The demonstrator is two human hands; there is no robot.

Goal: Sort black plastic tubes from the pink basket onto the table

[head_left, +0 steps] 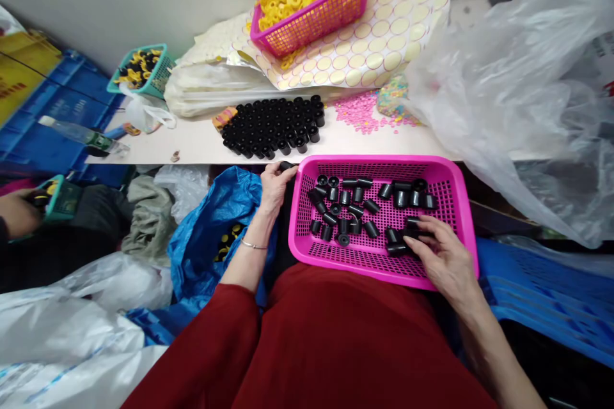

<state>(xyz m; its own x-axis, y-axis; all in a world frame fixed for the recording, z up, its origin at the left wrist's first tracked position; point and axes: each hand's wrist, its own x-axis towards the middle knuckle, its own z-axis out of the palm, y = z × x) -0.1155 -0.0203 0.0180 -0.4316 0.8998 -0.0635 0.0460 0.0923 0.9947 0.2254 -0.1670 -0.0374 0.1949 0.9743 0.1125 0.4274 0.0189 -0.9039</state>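
Closest in, the right hand [444, 254] is working at the near right corner of the pink basket [384, 273], thumb and fingers bent around a few black cylinders there; whether they're clamping one, I can't tell. Across the basket floor the loose cylinders [355, 211] are lying scattered, thickest toward the left edge, with another cluster sitting by the far right corner. And they're pointing every which way: most are resting on their sides, long axes running at odds with one another, while a few are standing on end and showing round faces upward, including a pair by the far left corner.

Over at that same corner, just outside the rim, the left hand [272, 186] is pinching what looks like one black piece [286, 166] between thumb and fingers.

Farther out, the tidy part! Close to the front edge of the white table [192, 147], a packed block of cylinders [273, 124] is standing upright in rows, long axes vertical. That block is looking like the finished share; the basketful is looking like what's left, a good many pieces. Beyond its right side, pink beads [357, 112] are lying spread out.
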